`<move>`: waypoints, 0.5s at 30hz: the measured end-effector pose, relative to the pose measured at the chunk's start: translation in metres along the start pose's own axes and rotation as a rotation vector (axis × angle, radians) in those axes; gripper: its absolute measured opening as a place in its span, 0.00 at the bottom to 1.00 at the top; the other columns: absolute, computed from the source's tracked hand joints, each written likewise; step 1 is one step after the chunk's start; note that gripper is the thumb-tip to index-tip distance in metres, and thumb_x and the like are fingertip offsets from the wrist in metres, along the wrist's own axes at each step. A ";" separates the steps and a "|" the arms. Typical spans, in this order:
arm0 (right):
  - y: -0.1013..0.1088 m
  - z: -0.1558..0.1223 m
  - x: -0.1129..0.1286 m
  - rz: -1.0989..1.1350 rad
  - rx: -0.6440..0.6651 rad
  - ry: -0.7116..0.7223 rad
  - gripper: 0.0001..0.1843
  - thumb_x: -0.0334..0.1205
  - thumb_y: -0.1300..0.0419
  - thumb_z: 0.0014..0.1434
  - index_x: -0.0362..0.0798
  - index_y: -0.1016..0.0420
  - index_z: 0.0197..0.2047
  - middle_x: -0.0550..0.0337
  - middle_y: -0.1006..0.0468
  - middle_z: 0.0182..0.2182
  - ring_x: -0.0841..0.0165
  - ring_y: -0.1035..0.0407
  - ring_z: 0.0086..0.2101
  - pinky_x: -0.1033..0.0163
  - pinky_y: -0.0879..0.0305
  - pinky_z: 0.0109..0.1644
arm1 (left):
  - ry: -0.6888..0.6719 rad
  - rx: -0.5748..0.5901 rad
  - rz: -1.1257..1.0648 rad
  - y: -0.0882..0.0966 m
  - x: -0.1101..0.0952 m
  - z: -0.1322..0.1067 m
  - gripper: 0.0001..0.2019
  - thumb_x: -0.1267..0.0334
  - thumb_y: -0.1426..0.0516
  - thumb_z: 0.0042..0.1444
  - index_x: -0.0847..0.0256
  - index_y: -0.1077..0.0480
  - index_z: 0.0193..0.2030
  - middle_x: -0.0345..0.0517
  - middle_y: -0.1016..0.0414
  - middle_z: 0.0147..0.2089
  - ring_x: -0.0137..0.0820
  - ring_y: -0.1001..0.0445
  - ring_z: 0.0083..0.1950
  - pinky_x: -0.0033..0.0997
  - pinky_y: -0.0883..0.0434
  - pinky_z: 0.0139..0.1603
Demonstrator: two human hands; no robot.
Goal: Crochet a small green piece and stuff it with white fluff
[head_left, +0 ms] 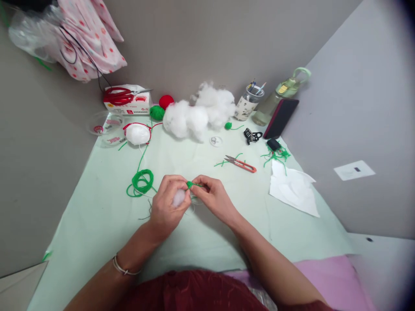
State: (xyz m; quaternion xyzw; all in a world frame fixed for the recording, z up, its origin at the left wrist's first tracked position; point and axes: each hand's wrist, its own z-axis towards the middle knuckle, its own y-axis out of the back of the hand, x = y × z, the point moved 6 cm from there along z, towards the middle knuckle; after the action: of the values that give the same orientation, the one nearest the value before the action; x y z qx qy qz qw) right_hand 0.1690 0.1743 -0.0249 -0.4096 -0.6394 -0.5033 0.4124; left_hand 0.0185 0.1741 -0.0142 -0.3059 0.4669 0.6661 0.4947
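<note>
My left hand (167, 203) is closed in a pinch on a small green crochet piece (189, 184). A tuft of white stuffing (178, 198) shows between the same hand's thumb and fingers. Close on the right, the fingers of my right hand (214, 196) pinch a strand of green yarn (197, 185) that runs from the piece. Whether a tool sits inside the right fingers is hidden. To the left of my hands lies a loose coil of green yarn (143, 181). Something clear and round, partly covered, rests on the table beneath my fingers.
Orange-handled thread snips (241, 164) lie ahead to the right. Fluffy white stuffing (186, 121) sits at the back, beside green (157, 113) and red yarn balls (166, 102). A pen cup (245, 106), bottle (275, 101), leaning phone (281, 119) and white paper (292, 188) occupy the right.
</note>
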 end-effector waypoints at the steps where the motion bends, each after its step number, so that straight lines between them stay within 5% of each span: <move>1: -0.001 0.000 0.000 0.008 0.004 -0.009 0.08 0.42 0.40 0.61 0.49 0.25 0.32 0.69 0.39 0.22 0.71 0.46 0.26 0.64 0.49 0.32 | 0.015 0.004 -0.019 -0.001 0.001 0.000 0.05 0.68 0.37 0.54 0.54 0.28 0.35 0.46 0.23 0.43 0.40 0.23 0.46 0.39 0.24 0.50; 4: -0.002 0.000 0.003 -0.023 -0.040 0.008 0.03 0.37 0.40 0.54 0.50 0.27 0.29 0.67 0.36 0.24 0.70 0.43 0.29 0.63 0.49 0.34 | 0.103 0.010 -0.091 -0.001 0.007 0.001 0.06 0.67 0.36 0.51 0.54 0.27 0.33 0.46 0.23 0.42 0.40 0.23 0.47 0.40 0.25 0.53; 8: -0.004 0.001 0.006 0.017 -0.030 0.016 0.09 0.38 0.39 0.53 0.51 0.36 0.25 0.67 0.38 0.24 0.70 0.44 0.30 0.63 0.50 0.34 | 0.326 0.053 -0.252 0.001 0.021 0.010 0.06 0.65 0.33 0.51 0.57 0.27 0.31 0.48 0.23 0.44 0.39 0.24 0.47 0.38 0.25 0.50; 11: -0.007 0.001 0.004 0.139 0.053 -0.030 0.12 0.44 0.41 0.57 0.52 0.38 0.25 0.70 0.43 0.20 0.72 0.49 0.24 0.64 0.52 0.30 | 0.518 0.094 -0.439 0.000 0.032 0.015 0.09 0.55 0.37 0.60 0.59 0.25 0.38 0.48 0.22 0.44 0.31 0.26 0.34 0.31 0.26 0.34; 15: -0.025 -0.006 0.005 0.531 0.310 -0.122 0.12 0.47 0.35 0.55 0.50 0.32 0.27 0.73 0.40 0.18 0.75 0.48 0.21 0.65 0.49 0.28 | 0.674 0.010 -0.639 -0.006 0.034 0.012 0.19 0.43 0.46 0.68 0.54 0.27 0.54 0.46 0.23 0.48 0.25 0.29 0.31 0.27 0.26 0.34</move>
State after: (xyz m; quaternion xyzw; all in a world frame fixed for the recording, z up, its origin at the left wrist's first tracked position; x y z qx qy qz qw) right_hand 0.1442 0.1646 -0.0266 -0.5242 -0.6026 -0.2491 0.5478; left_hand 0.0138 0.1980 -0.0409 -0.6316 0.4871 0.3415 0.4971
